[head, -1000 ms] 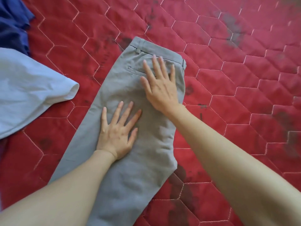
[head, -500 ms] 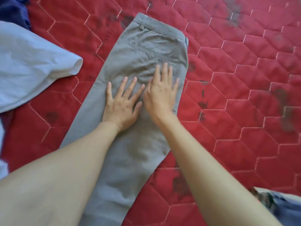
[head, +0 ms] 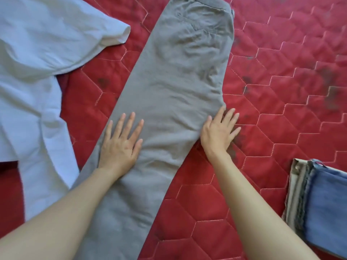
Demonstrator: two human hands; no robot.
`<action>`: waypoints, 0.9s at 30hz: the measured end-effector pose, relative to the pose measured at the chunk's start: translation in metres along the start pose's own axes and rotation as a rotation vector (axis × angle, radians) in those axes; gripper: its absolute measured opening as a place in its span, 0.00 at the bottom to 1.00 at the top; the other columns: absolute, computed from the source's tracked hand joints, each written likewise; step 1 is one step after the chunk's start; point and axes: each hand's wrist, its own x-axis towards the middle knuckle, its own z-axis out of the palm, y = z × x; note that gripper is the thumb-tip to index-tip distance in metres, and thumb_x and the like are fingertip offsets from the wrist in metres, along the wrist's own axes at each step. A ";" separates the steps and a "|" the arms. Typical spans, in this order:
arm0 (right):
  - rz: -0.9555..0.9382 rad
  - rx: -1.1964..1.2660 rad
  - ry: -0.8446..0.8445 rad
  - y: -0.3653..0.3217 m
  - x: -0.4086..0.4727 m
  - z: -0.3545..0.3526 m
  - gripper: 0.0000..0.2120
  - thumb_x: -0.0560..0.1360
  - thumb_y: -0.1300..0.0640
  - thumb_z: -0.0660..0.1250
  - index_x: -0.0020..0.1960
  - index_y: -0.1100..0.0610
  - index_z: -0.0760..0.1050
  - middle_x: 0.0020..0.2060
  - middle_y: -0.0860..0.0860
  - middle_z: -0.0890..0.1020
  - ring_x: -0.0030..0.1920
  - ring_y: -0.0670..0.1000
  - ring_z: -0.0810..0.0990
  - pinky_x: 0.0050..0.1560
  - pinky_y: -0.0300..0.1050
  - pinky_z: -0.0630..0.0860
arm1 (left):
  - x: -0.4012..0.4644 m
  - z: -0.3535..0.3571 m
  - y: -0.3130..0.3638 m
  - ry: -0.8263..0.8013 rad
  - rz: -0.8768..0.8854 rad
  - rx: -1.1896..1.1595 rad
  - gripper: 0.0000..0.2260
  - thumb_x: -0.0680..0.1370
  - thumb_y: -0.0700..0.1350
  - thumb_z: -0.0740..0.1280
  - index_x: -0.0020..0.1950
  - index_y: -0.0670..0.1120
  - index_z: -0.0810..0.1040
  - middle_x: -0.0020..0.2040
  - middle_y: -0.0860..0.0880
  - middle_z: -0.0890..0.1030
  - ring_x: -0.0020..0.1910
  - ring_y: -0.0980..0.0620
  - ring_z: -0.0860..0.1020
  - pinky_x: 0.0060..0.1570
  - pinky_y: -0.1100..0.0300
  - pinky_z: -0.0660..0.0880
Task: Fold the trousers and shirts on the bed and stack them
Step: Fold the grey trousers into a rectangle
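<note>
- grey trousers (head: pixel 174 87) lie flat on the red quilted bedcover (head: pixel 281 113), folded lengthwise so one leg sits on the other, the waistband at the top edge of the view and the legs running down toward the person.
- a back pocket slit shows near the waistband, and the cloth around it is creased; no label or writing can be read on the trousers.
- left hand (head: pixel 120 141) lies palm down on the left part of the trouser leg, fingers straight and spread, pressing flat and gripping nothing.
- right hand (head: pixel 218 131) rests at the right edge of the trousers, the thumb side touching the grey cloth and the straight, spread fingers lying on the bedcover just beside it; it grips nothing.
- both bare forearms reach in from the bottom of the view, one on each side of the trouser leg.
- pale blue shirt (head: pixel 37 59) lies rumpled and unfolded at the left, near the trousers but not touching them, with a sleeve opening pointing toward them.
- folded clothes (head: pixel 323 209) sit at the right edge, well apart from the trousers: blue denim on top with beige cloth under it, cut off by the frame.
- dark smudges mark the bedcover, with light stitching in a hexagon pattern across it.
- no brand or text is legible anywhere.
</note>
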 end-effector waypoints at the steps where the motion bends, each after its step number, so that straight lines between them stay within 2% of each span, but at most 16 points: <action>1: -0.014 0.006 0.041 -0.015 -0.005 -0.003 0.27 0.83 0.51 0.51 0.79 0.56 0.50 0.78 0.59 0.48 0.78 0.58 0.44 0.74 0.64 0.45 | -0.012 0.001 0.000 -0.001 -0.009 0.001 0.25 0.81 0.53 0.52 0.77 0.47 0.60 0.78 0.43 0.59 0.76 0.41 0.58 0.73 0.41 0.53; 4: -0.215 0.078 0.109 -0.079 -0.029 0.004 0.26 0.83 0.49 0.51 0.79 0.53 0.53 0.78 0.57 0.49 0.78 0.56 0.44 0.74 0.60 0.40 | -0.036 0.002 0.002 0.001 -0.017 -0.010 0.25 0.81 0.52 0.52 0.77 0.47 0.61 0.77 0.43 0.60 0.76 0.41 0.59 0.73 0.41 0.53; 7: -0.441 0.029 0.001 -0.109 -0.077 0.042 0.26 0.83 0.47 0.49 0.79 0.49 0.51 0.79 0.54 0.48 0.78 0.53 0.44 0.75 0.60 0.38 | -0.055 0.005 -0.001 0.009 0.007 -0.013 0.25 0.80 0.52 0.53 0.77 0.48 0.61 0.77 0.43 0.61 0.76 0.40 0.59 0.73 0.40 0.53; 9: -0.420 -0.009 -0.031 -0.089 -0.108 0.066 0.26 0.82 0.45 0.47 0.79 0.49 0.49 0.79 0.53 0.48 0.78 0.53 0.45 0.76 0.59 0.41 | -0.071 0.006 -0.007 0.008 0.011 -0.001 0.25 0.81 0.52 0.52 0.78 0.49 0.60 0.78 0.44 0.60 0.76 0.42 0.58 0.73 0.40 0.52; 12: -0.313 0.006 0.065 -0.045 -0.138 0.077 0.27 0.82 0.45 0.48 0.79 0.52 0.53 0.78 0.54 0.54 0.78 0.54 0.50 0.76 0.58 0.48 | -0.095 0.003 -0.012 0.001 -0.018 0.024 0.25 0.81 0.53 0.51 0.78 0.50 0.59 0.78 0.45 0.58 0.77 0.44 0.56 0.73 0.40 0.50; 16: -0.202 -0.094 -0.008 -0.013 -0.164 0.070 0.27 0.83 0.46 0.47 0.80 0.53 0.48 0.79 0.53 0.48 0.78 0.53 0.47 0.76 0.60 0.45 | -0.115 -0.004 -0.011 -0.030 -0.057 0.020 0.25 0.81 0.52 0.50 0.78 0.49 0.60 0.78 0.44 0.59 0.77 0.45 0.56 0.73 0.39 0.52; 19: -0.084 -0.071 -0.015 -0.033 -0.165 0.058 0.27 0.83 0.48 0.48 0.79 0.54 0.49 0.78 0.58 0.46 0.78 0.57 0.44 0.75 0.63 0.44 | -0.133 -0.007 -0.010 -0.056 -0.055 0.015 0.25 0.81 0.52 0.50 0.77 0.47 0.61 0.78 0.43 0.60 0.77 0.43 0.57 0.73 0.39 0.53; 21: -0.124 0.002 0.034 -0.063 -0.166 0.055 0.26 0.82 0.48 0.49 0.79 0.53 0.51 0.78 0.57 0.47 0.78 0.57 0.44 0.74 0.63 0.42 | -0.147 -0.008 -0.011 -0.074 -0.032 0.024 0.25 0.81 0.52 0.50 0.77 0.46 0.62 0.77 0.42 0.60 0.76 0.43 0.59 0.73 0.40 0.53; 23: -0.261 0.024 0.008 -0.082 -0.181 0.063 0.26 0.83 0.48 0.48 0.79 0.51 0.50 0.79 0.55 0.47 0.78 0.54 0.44 0.74 0.62 0.38 | -0.161 -0.008 -0.015 -0.068 0.007 0.025 0.25 0.80 0.52 0.51 0.76 0.46 0.63 0.77 0.42 0.62 0.76 0.42 0.60 0.73 0.41 0.54; 25: -0.340 -0.014 -0.054 -0.078 -0.210 0.080 0.26 0.83 0.47 0.47 0.79 0.50 0.47 0.79 0.54 0.46 0.78 0.53 0.42 0.74 0.60 0.37 | -0.179 -0.007 -0.021 -0.044 0.036 0.027 0.25 0.80 0.52 0.52 0.76 0.46 0.65 0.76 0.42 0.63 0.75 0.42 0.62 0.73 0.41 0.56; 27: -0.317 -0.034 -0.040 -0.057 -0.244 0.096 0.27 0.83 0.45 0.46 0.79 0.50 0.47 0.79 0.54 0.47 0.78 0.54 0.43 0.76 0.58 0.38 | -0.204 -0.008 -0.031 -0.038 0.041 0.022 0.24 0.80 0.52 0.53 0.76 0.47 0.65 0.76 0.44 0.64 0.75 0.43 0.61 0.72 0.39 0.56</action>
